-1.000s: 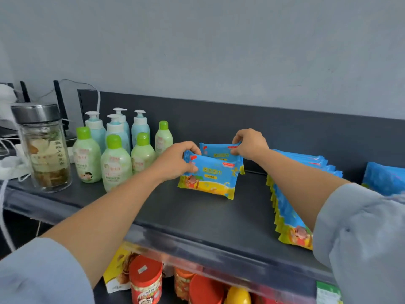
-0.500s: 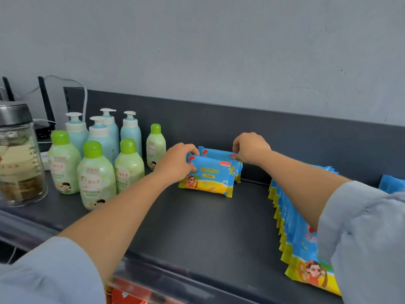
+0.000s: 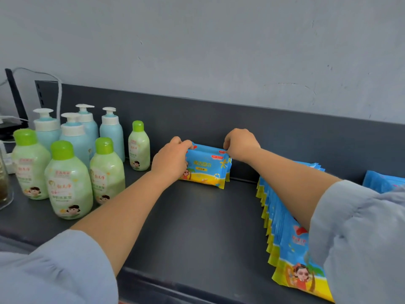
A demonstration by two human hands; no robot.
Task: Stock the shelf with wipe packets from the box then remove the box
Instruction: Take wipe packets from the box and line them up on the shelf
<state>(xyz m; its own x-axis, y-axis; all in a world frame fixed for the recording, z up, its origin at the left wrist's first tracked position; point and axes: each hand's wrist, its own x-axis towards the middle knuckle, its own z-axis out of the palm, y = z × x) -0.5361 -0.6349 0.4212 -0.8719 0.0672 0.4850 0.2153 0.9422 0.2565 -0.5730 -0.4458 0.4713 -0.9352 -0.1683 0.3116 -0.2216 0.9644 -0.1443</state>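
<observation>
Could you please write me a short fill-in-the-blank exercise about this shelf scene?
1. The left hand and right hand hold the packets upright by the ___ panel of the shelf.
2. The pump bottles are ___.
3. The green-capped bottles number ___.
4. The packet row lies under the ___ forearm.

Missing words: back; blue; four; right.

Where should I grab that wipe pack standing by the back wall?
Pinch the pack by its top corners, from above, like the left hand and right hand. It stands upright and thin on its bottom edge, with the wall close behind.
</observation>
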